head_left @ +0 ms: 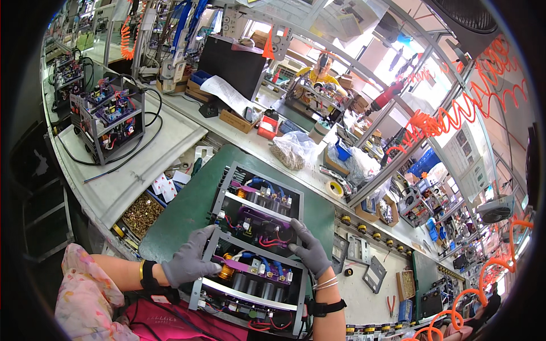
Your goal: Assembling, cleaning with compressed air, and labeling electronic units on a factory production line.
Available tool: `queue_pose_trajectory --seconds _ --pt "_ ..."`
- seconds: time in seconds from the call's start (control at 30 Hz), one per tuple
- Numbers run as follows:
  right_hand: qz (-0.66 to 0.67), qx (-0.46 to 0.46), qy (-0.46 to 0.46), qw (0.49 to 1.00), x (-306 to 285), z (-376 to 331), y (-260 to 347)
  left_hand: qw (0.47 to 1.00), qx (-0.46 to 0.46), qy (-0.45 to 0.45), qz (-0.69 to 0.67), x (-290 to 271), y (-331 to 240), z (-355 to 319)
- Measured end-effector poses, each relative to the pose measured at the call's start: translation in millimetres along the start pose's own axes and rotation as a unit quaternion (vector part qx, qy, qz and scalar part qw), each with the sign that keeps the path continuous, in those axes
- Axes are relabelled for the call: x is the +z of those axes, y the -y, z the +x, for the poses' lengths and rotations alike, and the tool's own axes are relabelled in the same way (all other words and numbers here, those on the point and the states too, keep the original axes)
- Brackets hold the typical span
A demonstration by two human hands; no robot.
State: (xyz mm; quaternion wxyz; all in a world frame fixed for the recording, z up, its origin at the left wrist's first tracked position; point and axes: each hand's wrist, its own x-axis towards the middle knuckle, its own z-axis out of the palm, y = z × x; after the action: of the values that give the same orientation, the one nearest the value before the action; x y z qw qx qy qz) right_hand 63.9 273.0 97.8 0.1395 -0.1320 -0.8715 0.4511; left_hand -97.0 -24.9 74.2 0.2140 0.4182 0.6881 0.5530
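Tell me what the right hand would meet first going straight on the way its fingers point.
The right hand would probably meet the farther metal-framed unit first, though depth there is unclear.

Near, two units (244, 291) with two orange coils (226, 271); far, one tape roll (330, 192), one red bin (266, 133); right, one pliers (391, 310).

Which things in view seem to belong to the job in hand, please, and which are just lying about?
Likely part of the job:
nearer metal-framed unit, with the left hand and right hand at it
farther metal-framed unit
green mat beneath the farther unit

Apparently just lying about:
tape roll
red-handled pliers
clear bag
red tray
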Motion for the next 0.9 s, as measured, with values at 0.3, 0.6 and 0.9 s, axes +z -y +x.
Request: queue_pose_trajectory --seconds 0.3,0.6,0.9 --pt "-0.141 0.018 -0.161 0.977 -8 -95 70 0.996 -0.002 0.073 -0.046 -48 -11 -1" --pt "0.028 0.196 -0.548 0.812 65 -310 65 0.987 0.14 0.049 0.067 -49 0 -6" --pt "-0.134 0.322 -0.663 0.663 82 -468 97 0.95 0.286 0.007 0.125 -13 -20 -18"
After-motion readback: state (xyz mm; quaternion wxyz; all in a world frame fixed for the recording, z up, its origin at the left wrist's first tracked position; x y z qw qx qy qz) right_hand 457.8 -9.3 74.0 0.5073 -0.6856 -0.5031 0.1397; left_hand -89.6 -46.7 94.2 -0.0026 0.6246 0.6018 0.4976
